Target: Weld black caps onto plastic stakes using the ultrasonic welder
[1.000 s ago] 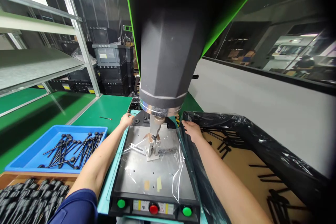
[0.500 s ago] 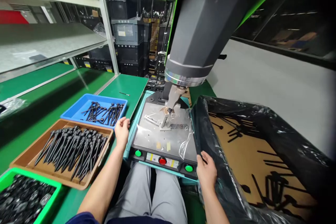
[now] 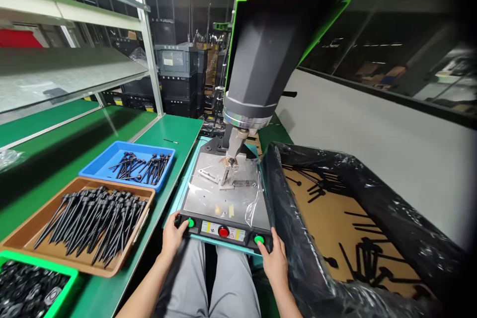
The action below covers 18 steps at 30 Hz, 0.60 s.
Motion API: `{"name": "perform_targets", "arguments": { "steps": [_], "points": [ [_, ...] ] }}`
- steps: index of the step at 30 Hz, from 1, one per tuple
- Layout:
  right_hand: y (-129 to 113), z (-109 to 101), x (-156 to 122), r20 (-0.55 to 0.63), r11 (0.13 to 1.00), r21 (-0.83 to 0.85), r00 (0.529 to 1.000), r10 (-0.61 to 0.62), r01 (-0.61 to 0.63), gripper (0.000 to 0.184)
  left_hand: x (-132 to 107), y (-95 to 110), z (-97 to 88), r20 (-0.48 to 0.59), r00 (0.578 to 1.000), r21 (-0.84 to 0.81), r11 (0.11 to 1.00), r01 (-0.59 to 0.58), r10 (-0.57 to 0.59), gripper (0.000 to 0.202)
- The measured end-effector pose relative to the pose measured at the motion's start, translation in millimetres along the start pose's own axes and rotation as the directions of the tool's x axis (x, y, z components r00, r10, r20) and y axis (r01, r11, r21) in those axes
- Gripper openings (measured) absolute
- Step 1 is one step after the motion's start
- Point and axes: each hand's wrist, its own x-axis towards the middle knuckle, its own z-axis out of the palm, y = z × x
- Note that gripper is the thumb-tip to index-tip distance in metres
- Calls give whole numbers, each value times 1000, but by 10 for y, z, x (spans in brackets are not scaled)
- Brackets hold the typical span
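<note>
My left hand [image 3: 174, 232] rests at the front left corner of the machine base, its thumb at the left green button [image 3: 191, 222]. At the front right corner my right hand [image 3: 274, 253] has its thumb on the right green button [image 3: 258, 240], with the fingers spread along the base's side. Both hands hold nothing. Between the buttons sits a red button [image 3: 223, 231]. Behind them, on the metal plate [image 3: 204, 203], a small fixture [image 3: 226, 179] stands under the press horn [image 3: 235, 144], whose tip meets the fixture's top; the part there is too small to make out.
To the left are a blue tray [image 3: 108, 151] and a brown tray [image 3: 22, 243] of black stemmed parts, and a green bin [image 3: 70, 283] of small black pieces. A plastic-lined box [image 3: 305, 238] with black parts stands right. The press body [image 3: 257, 54] hangs overhead.
My left hand has come from beside the trays to the left green button. My right hand has moved inward to the right green button. The view has shifted slightly.
</note>
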Motion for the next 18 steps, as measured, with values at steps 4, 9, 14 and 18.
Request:
{"name": "perform_targets", "arguments": {
  "steps": [4,9,14,18],
  "points": [
    [-5,49,-21,-24,998,-6,998,60,-60,73,-8,-16,14,-19,999,45,999,-25,26,52],
    [2,38,-18,6,998,17,998,55,-55,74,-34,-59,18,5,1000,53,998,-23,23,56],
    [-5,1,-11,23,997,47,998,58,-59,76,-78,-89,4,42,998,27,999,-41,40,59],
    [-27,7,-11,13,997,44,998,68,-68,79,-127,-84,16,33,998,3,999,-46,46,61]
  ]
}}
